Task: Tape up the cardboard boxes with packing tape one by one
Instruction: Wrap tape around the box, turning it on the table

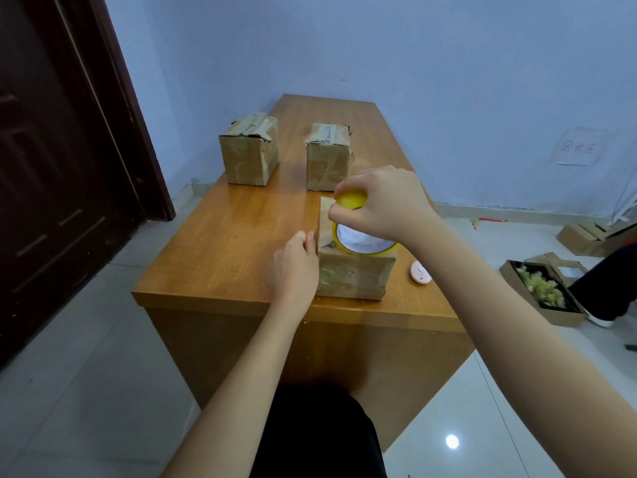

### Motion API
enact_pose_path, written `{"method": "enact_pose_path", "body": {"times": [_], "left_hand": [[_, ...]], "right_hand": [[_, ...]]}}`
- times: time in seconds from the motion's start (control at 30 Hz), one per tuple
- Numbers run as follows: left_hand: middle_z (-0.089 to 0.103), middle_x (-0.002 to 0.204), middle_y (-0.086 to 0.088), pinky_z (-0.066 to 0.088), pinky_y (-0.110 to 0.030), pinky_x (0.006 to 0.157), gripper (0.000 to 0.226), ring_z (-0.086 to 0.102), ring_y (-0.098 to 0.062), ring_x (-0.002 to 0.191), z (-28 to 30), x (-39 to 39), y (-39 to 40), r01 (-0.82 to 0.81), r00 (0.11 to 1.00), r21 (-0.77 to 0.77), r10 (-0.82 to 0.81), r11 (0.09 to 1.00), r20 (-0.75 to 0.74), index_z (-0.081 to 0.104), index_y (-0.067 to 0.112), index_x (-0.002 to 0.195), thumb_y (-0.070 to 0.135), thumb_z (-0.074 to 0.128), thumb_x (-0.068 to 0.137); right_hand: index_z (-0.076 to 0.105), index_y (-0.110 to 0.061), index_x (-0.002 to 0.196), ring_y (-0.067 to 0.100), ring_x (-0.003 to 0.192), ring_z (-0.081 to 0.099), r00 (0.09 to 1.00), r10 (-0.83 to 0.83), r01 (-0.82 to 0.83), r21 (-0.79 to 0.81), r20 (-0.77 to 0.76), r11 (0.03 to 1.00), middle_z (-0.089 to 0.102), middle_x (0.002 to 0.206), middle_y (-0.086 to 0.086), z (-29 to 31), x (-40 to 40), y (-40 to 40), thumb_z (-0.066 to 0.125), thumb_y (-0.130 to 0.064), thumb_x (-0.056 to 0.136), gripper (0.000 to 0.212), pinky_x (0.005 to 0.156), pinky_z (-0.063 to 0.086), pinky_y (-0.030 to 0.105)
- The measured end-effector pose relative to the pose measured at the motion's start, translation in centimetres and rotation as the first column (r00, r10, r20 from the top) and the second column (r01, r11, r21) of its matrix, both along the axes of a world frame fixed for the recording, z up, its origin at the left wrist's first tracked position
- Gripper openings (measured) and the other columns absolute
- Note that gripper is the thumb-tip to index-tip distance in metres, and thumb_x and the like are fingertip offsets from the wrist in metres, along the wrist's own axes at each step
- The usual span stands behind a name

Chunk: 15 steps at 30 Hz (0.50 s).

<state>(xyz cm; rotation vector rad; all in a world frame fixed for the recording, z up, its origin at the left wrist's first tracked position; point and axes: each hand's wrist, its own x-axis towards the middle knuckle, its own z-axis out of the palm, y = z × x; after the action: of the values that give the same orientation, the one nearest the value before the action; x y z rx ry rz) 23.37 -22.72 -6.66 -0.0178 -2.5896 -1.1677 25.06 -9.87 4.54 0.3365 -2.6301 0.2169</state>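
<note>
Right hand (pixel 382 201) grips round yellow tape roll (pixel 358 236) atop creased cardboard box (pixel 355 276).

The three cardboard boxes (pixel 351 270) are brown — with pale, shiny tape marks. The tape roll (pixel 358 229) is yellow with a white inner side. The desk (pixel 234 236) is orange-brown wood grain. A small pink-white device (pixel 421 271) lies there — the wall (pixel 413 56) is light blue, the door (pixel 51 167) dark brown.
</note>
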Motion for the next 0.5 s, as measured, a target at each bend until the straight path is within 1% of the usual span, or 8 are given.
{"method": "enact_pose_path", "body": {"times": [0.1,0.17,0.23,0.27,0.3,0.37,0.43,0.5], "left_hand": [[0.050,0.065,0.006,0.025,-0.024,0.048,0.043,0.045,-0.007,0.057,-0.2,-0.1,-0.4,0.025,0.996,-0.086,-0.017,0.996,0.090,0.045,0.025,0.068,0.046,0.025,0.100],[0.051,0.072,0.006,0.029,-0.026,0.055,0.045,0.046,-0.009,0.063,-0.3,-0.2,-0.8,0.049,0.982,-0.157,-0.019,0.986,0.189,0.049,0.024,0.077,0.052,0.020,0.099],[0.055,0.084,0.001,0.034,-0.029,0.061,0.042,0.048,-0.013,0.070,-0.2,-0.3,-1.2,0.025,0.987,-0.204,0.009,0.979,0.160,0.050,0.018,0.088,0.049,0.023,0.099],[0.057,0.091,0.000,0.035,-0.027,0.062,0.040,0.049,-0.012,0.074,-0.1,-0.1,-1.4,-0.012,0.996,-0.156,0.025,0.988,0.081,0.050,0.015,0.095,0.046,0.026,0.100],[0.058,0.099,0.001,0.037,-0.024,0.065,0.040,0.051,-0.010,0.081,0.0,0.4,-1.4,-0.029,1.000,-0.032,0.029,0.999,-0.008,0.051,0.013,0.107,0.045,0.028,0.100],[0.052,0.128,0.006,0.038,-0.021,0.085,0.054,0.049,-0.005,0.109,0.3,1.6,-0.9,0.099,0.990,0.280,-0.065,0.955,-0.126,0.040,0.018,0.133,0.054,0.026,0.096],[0.029,0.150,0.012,0.027,-0.026,0.104,0.071,0.030,-0.003,0.132,0.2,3.0,0.4,0.271,0.963,0.445,-0.234,0.854,-0.136,0.020,0.029,0.147,0.067,0.023,0.087],[0.015,0.155,0.013,0.018,-0.025,0.109,0.076,0.016,-0.001,0.138,-0.5,4.0,1.9,0.326,0.943,0.499,-0.313,0.803,-0.112,0.009,0.033,0.149,0.068,0.026,0.084]], "right_hand": [[0.073,-0.034,0.096,0.016,0.075,0.053,1.000,0.000,0.001,-0.008,0.023,1.000,0.068,0.080,-0.003,0.0,-0.3,0.0,0.059,-0.047,0.078,0.027,0.059,0.037,0.026],[0.072,-0.034,0.097,0.015,0.075,0.052,0.999,-0.001,0.001,-0.004,0.042,1.000,0.068,0.079,-0.004,0.0,-0.4,0.1,0.057,-0.050,0.077,0.030,0.059,0.036,0.026],[0.072,-0.035,0.096,0.015,0.075,0.053,0.998,-0.003,0.003,-0.002,0.057,1.000,0.068,0.080,-0.005,0.1,-0.6,0.1,0.055,-0.052,0.076,0.031,0.059,0.036,0.026],[0.072,-0.035,0.096,0.015,0.076,0.054,0.998,-0.006,0.006,0.000,0.063,1.000,0.068,0.080,-0.005,0.1,-0.6,0.1,0.054,-0.053,0.076,0.032,0.059,0.037,0.026],[0.072,-0.035,0.095,0.015,0.075,0.054,0.998,-0.007,0.007,0.002,0.067,1.000,0.068,0.080,-0.005,0.1,-0.7,0.1,0.051,-0.056,0.074,0.036,0.058,0.037,0.025],[0.072,-0.036,0.094,0.015,0.075,0.055,0.998,-0.007,0.007,0.000,0.065,1.000,0.068,0.080,-0.006,0.1,-0.7,0.1,0.042,-0.058,0.066,0.046,0.056,0.035,0.025],[0.072,-0.037,0.093,0.016,0.076,0.055,0.998,-0.008,0.009,-0.017,0.065,1.000,0.068,0.081,-0.006,0.1,-0.7,0.1,0.040,-0.058,0.063,0.048,0.058,0.034,0.026],[0.072,-0.037,0.092,0.015,0.074,0.053,0.998,-0.006,0.009,-0.034,0.065,0.999,0.067,0.080,-0.006,0.0,-0.7,0.1,0.041,-0.057,0.064,0.046,0.057,0.032,0.025]]}}
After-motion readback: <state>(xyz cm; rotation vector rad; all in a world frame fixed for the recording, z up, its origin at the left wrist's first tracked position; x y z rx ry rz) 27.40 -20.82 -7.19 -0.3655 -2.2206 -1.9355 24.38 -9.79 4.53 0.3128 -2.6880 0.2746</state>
